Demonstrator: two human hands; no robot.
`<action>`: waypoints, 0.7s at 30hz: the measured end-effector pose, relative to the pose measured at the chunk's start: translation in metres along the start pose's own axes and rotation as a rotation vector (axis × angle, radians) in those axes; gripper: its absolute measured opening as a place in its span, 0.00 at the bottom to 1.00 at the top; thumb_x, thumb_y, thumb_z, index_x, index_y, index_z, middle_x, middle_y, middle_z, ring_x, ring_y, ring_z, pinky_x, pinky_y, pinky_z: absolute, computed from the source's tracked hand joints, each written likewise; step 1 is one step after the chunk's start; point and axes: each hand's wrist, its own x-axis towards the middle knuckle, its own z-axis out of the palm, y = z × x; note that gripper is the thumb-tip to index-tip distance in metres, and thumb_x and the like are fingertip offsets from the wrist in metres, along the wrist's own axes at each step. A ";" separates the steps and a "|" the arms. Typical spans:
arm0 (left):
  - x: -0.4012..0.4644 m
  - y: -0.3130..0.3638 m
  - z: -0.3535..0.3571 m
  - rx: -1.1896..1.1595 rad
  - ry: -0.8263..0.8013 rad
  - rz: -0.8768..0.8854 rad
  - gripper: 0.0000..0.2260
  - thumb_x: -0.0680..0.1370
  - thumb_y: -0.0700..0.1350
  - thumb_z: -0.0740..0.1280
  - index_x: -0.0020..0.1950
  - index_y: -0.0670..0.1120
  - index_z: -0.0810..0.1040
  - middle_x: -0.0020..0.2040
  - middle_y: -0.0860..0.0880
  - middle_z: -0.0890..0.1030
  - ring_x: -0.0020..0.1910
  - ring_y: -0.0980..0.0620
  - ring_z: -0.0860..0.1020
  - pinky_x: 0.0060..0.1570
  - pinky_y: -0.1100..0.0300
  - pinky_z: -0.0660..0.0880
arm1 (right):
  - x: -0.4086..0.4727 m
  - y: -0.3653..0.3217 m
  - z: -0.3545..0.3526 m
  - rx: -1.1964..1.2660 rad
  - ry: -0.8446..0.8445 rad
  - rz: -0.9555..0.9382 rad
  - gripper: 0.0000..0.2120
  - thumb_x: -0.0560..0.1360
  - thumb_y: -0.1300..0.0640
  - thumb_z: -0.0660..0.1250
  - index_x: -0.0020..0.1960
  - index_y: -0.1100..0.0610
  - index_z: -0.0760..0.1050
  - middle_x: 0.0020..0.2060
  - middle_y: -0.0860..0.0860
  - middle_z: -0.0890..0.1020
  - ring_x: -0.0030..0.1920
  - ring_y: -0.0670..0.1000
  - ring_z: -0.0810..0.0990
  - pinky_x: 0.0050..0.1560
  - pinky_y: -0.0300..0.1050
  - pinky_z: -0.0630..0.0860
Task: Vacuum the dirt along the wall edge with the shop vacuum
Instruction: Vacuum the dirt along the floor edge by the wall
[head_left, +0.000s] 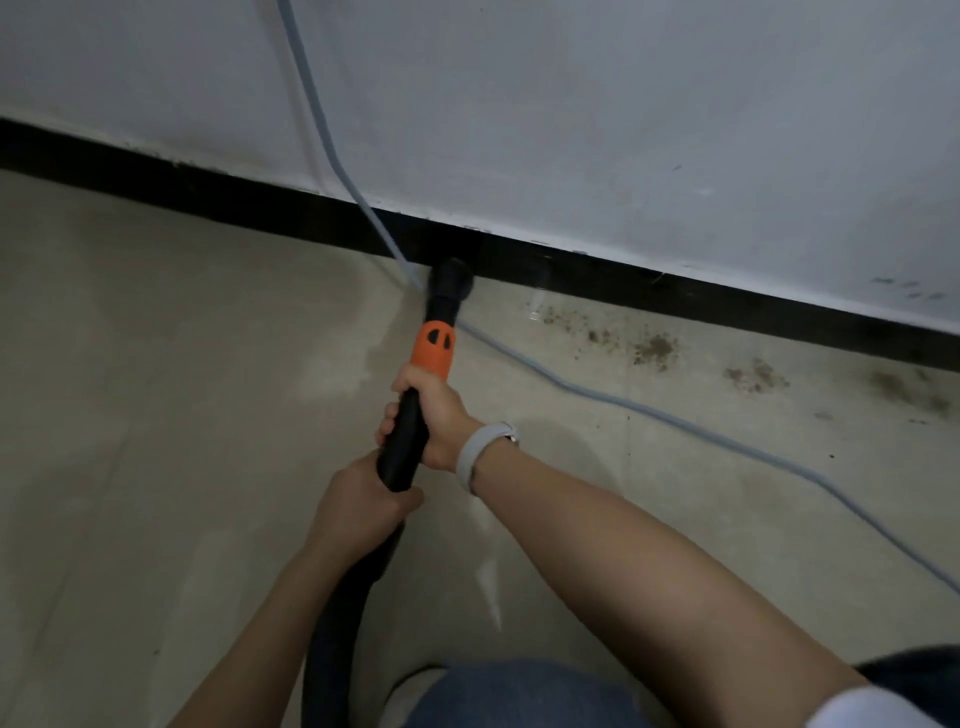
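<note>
The vacuum wand (408, 436) is black with an orange collar (434, 345). Its black nozzle (451, 283) sits on the floor against the black baseboard (675, 291). My right hand (434, 415) grips the wand just below the orange collar. My left hand (363, 501) grips the lower end, where the black hose (337, 623) curves down toward me. Brown dirt patches (654, 351) lie on the floor along the baseboard, to the right of the nozzle.
A grey cable (649, 410) drops down the white wall (571, 104), passes by the nozzle and trails right across the beige floor (156, 415). My knee in blue fabric (519, 696) is at the bottom edge. A pale watch band wraps my right wrist.
</note>
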 end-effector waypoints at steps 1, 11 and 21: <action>-0.001 -0.005 -0.001 -0.056 0.024 -0.026 0.08 0.69 0.38 0.69 0.35 0.45 0.70 0.32 0.46 0.76 0.31 0.48 0.73 0.32 0.58 0.68 | 0.000 0.000 0.007 -0.056 -0.015 0.020 0.07 0.71 0.62 0.60 0.35 0.58 0.64 0.22 0.53 0.69 0.22 0.51 0.68 0.29 0.42 0.71; 0.010 0.012 0.017 -0.184 0.085 -0.094 0.10 0.68 0.35 0.69 0.34 0.42 0.68 0.30 0.46 0.74 0.27 0.50 0.72 0.28 0.61 0.67 | 0.008 -0.026 0.001 -0.283 -0.099 0.124 0.05 0.72 0.63 0.60 0.38 0.58 0.65 0.27 0.54 0.71 0.27 0.53 0.71 0.33 0.46 0.74; 0.006 0.025 0.044 -0.007 0.024 -0.096 0.08 0.68 0.37 0.70 0.35 0.41 0.70 0.31 0.45 0.77 0.28 0.50 0.74 0.30 0.60 0.70 | 0.005 -0.024 -0.050 -0.153 -0.108 0.093 0.05 0.74 0.63 0.62 0.41 0.58 0.66 0.29 0.54 0.73 0.28 0.52 0.73 0.35 0.47 0.76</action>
